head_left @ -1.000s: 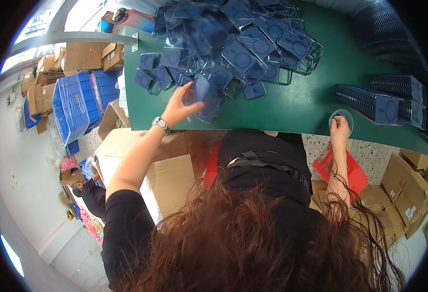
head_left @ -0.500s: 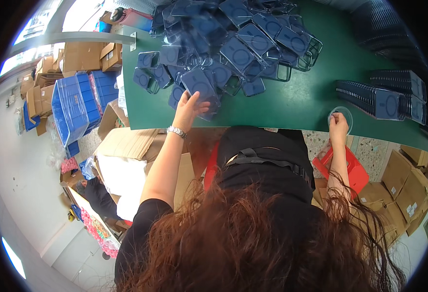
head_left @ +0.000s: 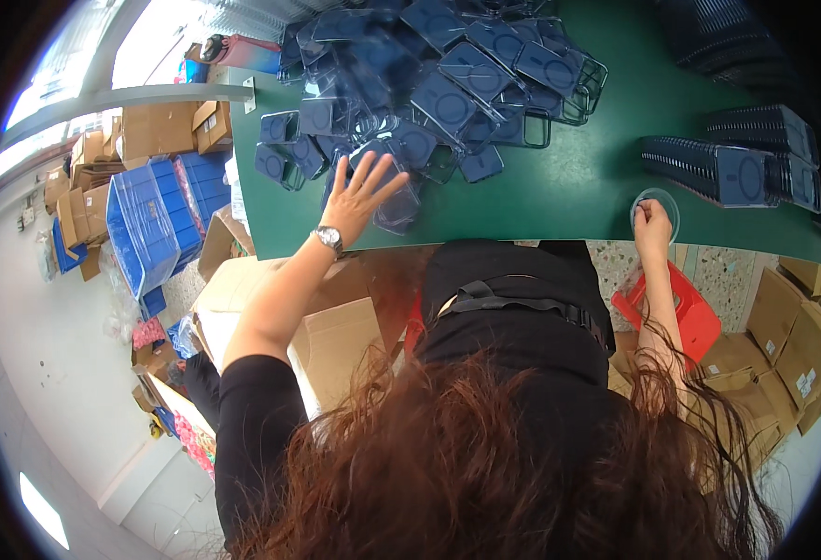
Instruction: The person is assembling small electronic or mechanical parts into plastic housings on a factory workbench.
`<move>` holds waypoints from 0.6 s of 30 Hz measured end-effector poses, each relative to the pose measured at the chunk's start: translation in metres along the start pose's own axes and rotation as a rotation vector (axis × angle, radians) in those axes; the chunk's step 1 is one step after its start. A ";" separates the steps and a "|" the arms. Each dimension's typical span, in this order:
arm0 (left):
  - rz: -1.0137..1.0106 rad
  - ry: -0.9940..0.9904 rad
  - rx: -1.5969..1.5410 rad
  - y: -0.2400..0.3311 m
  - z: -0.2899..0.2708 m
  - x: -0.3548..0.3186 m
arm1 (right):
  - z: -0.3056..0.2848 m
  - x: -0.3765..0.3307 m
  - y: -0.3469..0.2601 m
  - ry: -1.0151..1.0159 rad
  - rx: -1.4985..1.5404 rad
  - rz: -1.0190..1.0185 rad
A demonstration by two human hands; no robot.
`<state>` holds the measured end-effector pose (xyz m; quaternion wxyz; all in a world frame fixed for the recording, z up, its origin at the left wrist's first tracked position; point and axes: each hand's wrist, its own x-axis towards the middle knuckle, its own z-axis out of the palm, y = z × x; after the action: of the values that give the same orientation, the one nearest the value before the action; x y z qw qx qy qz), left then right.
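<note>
Over the near edge of a heap of dark blue, see-through phone cases (head_left: 448, 103), my left hand (head_left: 356, 198) is open with its fingers spread. It holds nothing; one case lies partly hidden beneath it, and I cannot tell whether they touch. At the table's near edge on the right, my right hand (head_left: 651, 226) has its fingertips pressed together inside a shallow round clear dish (head_left: 674, 213). What those fingers pinch, if anything, is too small to see. Beyond it, phone cases stand in neat rows (head_left: 742, 177).
The green table (head_left: 569, 196) carries more stacked cases (head_left: 714, 37) at the far right. A pink-and-blue bottle (head_left: 247, 53) stands by the far left corner. Blue bins (head_left: 154, 219) and cardboard boxes (head_left: 336, 345) crowd the left; a red stool (head_left: 686, 313) is below right.
The fingers of my left hand have spread wider, and its forearm has swung outward to the left. My right hand stays at the round dish.
</note>
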<state>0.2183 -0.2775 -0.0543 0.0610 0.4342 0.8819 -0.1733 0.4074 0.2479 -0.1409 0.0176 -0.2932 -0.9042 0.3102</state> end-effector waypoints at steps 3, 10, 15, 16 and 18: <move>0.412 -0.039 0.115 -0.010 -0.007 0.032 | -0.001 -0.002 0.000 0.005 0.003 0.006; 0.601 -0.153 -0.178 -0.026 -0.041 0.085 | -0.006 -0.010 -0.006 0.018 -0.054 0.024; 0.388 0.039 -0.436 -0.009 -0.033 0.102 | -0.013 -0.008 -0.015 -0.046 -0.275 0.028; 0.397 0.043 -0.438 -0.004 -0.033 0.105 | -0.014 -0.007 -0.015 -0.041 -0.280 0.036; 0.333 0.100 -0.289 0.005 -0.029 0.107 | -0.013 -0.005 -0.019 -0.028 -0.414 0.041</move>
<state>0.1572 -0.1842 -0.0561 0.1066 0.5686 0.8156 -0.0109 0.4047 0.2404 -0.1188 -0.0617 -0.3047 -0.9426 0.1220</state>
